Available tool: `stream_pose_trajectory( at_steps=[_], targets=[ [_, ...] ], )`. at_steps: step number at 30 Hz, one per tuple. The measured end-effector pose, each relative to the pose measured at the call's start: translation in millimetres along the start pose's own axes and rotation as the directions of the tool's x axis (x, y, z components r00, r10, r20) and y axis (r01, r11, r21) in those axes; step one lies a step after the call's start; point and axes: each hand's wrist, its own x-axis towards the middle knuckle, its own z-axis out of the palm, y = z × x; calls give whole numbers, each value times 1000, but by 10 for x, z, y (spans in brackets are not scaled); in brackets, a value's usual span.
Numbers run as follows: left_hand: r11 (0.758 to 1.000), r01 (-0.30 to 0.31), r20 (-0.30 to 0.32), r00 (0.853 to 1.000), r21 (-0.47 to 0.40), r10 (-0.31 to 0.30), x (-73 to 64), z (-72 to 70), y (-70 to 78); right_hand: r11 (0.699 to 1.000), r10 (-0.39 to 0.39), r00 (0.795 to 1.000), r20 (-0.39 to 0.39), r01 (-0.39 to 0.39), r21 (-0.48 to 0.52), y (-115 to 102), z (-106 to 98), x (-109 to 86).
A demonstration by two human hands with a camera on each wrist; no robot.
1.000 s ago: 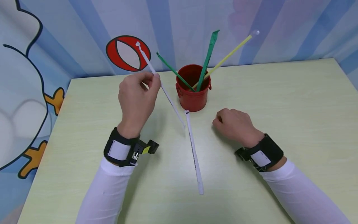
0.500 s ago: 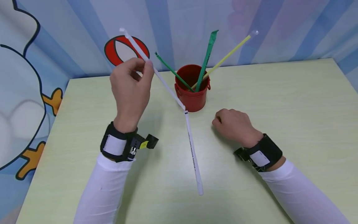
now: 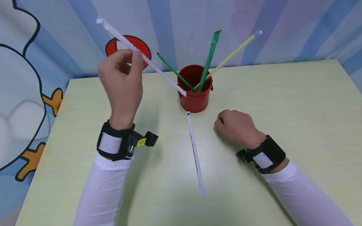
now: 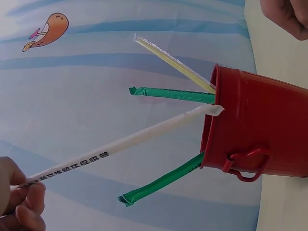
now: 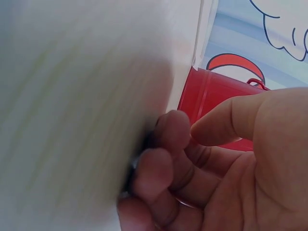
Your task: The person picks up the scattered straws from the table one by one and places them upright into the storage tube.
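Note:
My left hand (image 3: 121, 78) pinches a white paper-wrapped straw (image 3: 164, 75) between thumb and fingertips, raised off the table. The straw slants down to the right, its lower end at the rim of a small red bucket (image 3: 195, 103); the left wrist view shows that tip (image 4: 216, 110) overlapping the rim, though contact is unclear. Two green-wrapped straws (image 3: 209, 61) and a yellow straw (image 3: 232, 57) in clear wrap lean inside the bucket. Another white wrapped straw (image 3: 195, 153) lies on the table before it. My right hand (image 3: 237, 128) rests on the tabletop, fingers loosely curled, apparently holding nothing.
The pale wooden table (image 3: 282, 103) runs back to a blue striped backdrop (image 3: 189, 31) behind the bucket. Cartoon figures are printed on the cloth at the left. Each wrist wears a black strap (image 3: 114, 141) with a small camera.
My left hand has moved up and to the left with the white straw. The straw's lower end has risen from near the table to the bucket's rim. The right hand stays put.

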Motion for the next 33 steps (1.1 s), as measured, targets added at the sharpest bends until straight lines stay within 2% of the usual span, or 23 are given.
stream_pose_trajectory(
  at_steps=[5, 9, 14, 19, 23, 28, 33],
  targets=[
    [998, 33, -40, 999, -56, -35, 10, 20, 36, 1000, -5, 1000, -1, 5, 3, 2, 3, 1],
    [998, 26, -39, 999, -59, -29, 11, 45, 42, 1000, -5, 1000, -1, 5, 1, 2, 2, 5],
    [1000, 2, 25, 1000, 3, -2, -20, 111, 13, 1000, -4, 1000, -3, 4, 2, 5, 1, 1],
    [993, 29, 96, 995, 113, -40, -65, 190, 5, 1000, -5, 1000, -8, 5, 8, 12, -1, -5],
    [980, 55, 167, 982, 191, -87, -95, 226, -4, 1000, -4, 1000, -9, 4, 9, 12, 1, -7],
    [962, 87, 250, 956, 260, -154, -112, 244, -34, 1000, -2, 1000, -4, 2, 8, 9, 0, -5],
    [958, 108, 309, 932, 265, -190, -137, 269, -91, 1000, -5, 1000, -11, 5, 1, 8, 2, -7]
  ],
)
